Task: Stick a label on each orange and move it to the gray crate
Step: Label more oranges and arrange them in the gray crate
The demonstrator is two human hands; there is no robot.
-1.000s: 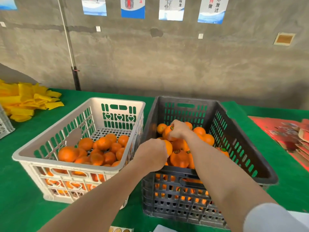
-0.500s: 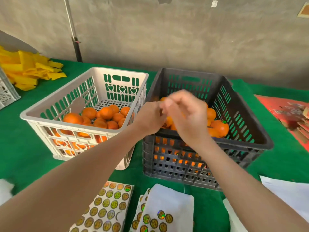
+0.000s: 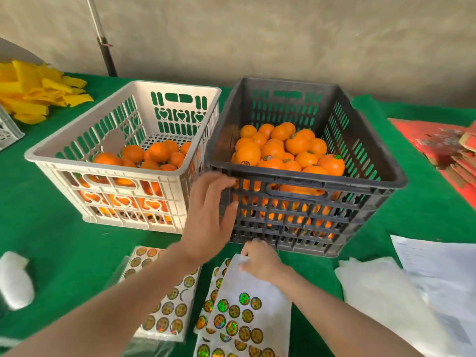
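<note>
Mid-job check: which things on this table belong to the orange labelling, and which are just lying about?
Job:
oranges
white crate
gray crate
sticker sheets

Lying about:
yellow pile
red cardboard
papers
white wad

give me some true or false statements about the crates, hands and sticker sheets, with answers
1. The gray crate stands to the right of the white crate. True.
2. The white crate is empty. False: it holds unlabelled oranges.
3. The right hand holds the top of a sticker sheet in front of the gray crate. True.
4. The left hand holds an orange. False: it holds nothing; its fingers are relaxed at the gray crate's front left corner.
5. Some of the labelled oranges in the gray crate show round stickers. True.
</note>
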